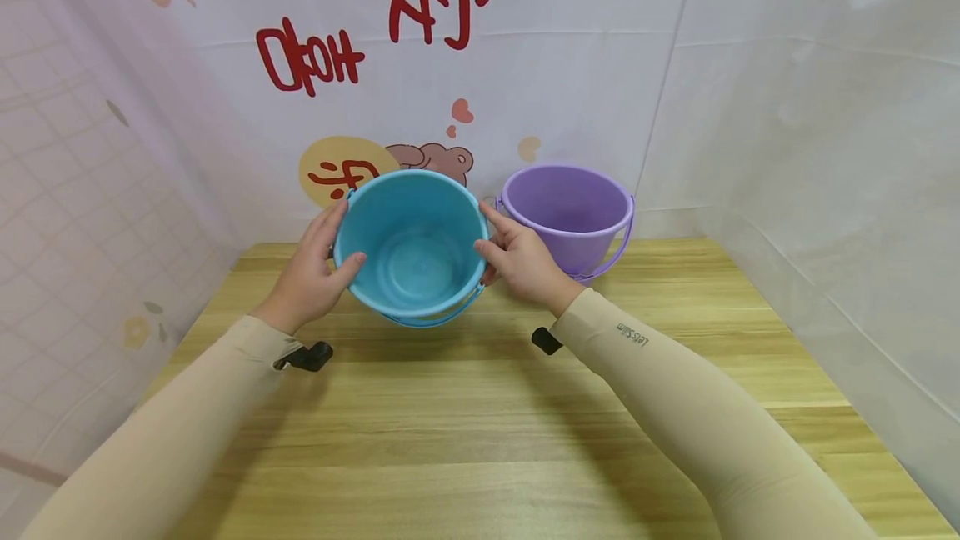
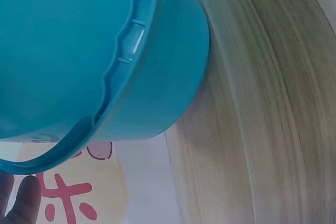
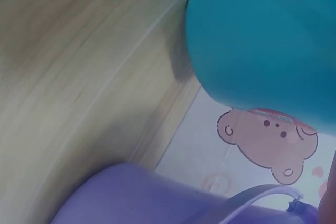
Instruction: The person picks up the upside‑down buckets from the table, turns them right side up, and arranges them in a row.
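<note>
A blue bucket [image 1: 415, 261] is gripped by its rim between both hands, its mouth tipped toward the head camera. My left hand [image 1: 309, 275] holds the left side, thumb over the rim and fingers along the outside. On the opposite side my right hand [image 1: 527, 263] pinches the rim in the same manner. The bucket's handle [image 1: 431, 322] hangs below the front rim. Its outer wall [image 2: 173, 61] fills much of the left wrist view, where fingertips [image 2: 25, 200] show at the rim. Just beyond my right hand stands a purple bucket [image 1: 581, 250], upright, its handle down on the right side.
The wooden table [image 1: 450, 440] reaches back to a white cloth backdrop [image 1: 585, 48] printed with red characters and a bear. More white cloth [image 1: 847, 215] hangs along the right side, and a grid-patterned sheet [image 1: 67, 215] along the left. Dark pieces [image 1: 310, 356] stick out beneath both wrists.
</note>
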`<state>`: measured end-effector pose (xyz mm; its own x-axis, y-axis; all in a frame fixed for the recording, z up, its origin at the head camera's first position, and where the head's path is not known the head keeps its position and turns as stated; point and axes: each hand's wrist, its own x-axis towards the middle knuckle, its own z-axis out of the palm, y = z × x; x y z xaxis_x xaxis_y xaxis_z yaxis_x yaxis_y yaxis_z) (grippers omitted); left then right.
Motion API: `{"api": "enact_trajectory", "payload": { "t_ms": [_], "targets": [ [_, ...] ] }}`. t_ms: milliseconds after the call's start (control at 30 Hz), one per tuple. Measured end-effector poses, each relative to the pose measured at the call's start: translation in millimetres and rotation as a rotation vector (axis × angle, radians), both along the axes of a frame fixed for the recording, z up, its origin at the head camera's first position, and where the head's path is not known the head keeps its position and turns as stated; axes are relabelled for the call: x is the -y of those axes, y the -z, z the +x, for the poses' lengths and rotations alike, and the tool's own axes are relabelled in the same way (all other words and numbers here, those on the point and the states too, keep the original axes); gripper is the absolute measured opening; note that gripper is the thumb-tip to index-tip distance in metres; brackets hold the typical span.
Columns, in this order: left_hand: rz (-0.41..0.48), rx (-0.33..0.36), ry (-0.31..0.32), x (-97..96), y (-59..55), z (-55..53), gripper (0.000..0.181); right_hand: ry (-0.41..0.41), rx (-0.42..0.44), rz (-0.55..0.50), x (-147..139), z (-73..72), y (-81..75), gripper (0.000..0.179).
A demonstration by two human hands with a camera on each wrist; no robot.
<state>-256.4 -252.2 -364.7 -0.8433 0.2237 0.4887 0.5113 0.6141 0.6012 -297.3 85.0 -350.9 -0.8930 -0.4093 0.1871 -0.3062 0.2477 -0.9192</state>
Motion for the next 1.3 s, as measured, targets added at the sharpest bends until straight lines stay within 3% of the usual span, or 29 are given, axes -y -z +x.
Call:
{"api": "enact_trajectory", "payload": {
  "t_ms": [133, 267, 367, 467, 800, 933, 1300],
  "targets": [
    [-0.005, 0.002, -0.006, -0.2, -1.3, -0.1, 0.083, 0.018, -0.066, 0.052, -1, 0.9, 0.8, 0.071],
    [0.017, 0.057, -0.005, 0.8, -3.3, -0.5, 0.084, -0.039, -0.151, 0.127, -1, 1.9, 3.3, 0.090],
    [0.050, 0.113, -0.006, 2.3, -4.2, -1.5, 0.085, -0.104, -0.158, 0.163, -1, 2.0, 6.5, 0.110],
    [0.060, 0.141, -0.009, 3.2, -5.0, -1.9, 0.085, -0.136, -0.137, 0.162, 1, 1.9, 8.7, 0.118],
    [0.019, 0.168, 0.028, 2.1, -14.1, 0.0, 0.090, -0.059, -0.109, 0.113, 6, 0.0, 5.1, 0.107],
    [0.009, 0.193, 0.020, 3.9, -14.2, 0.1, 0.091, -0.064, -0.088, 0.101, 6, -0.2, 2.7, 0.106],
    [-0.017, 0.214, -0.008, 5.7, -12.3, 1.0, 0.099, 0.012, -0.151, 0.158, 7, 0.7, 5.6, 0.094]
  ]
}}
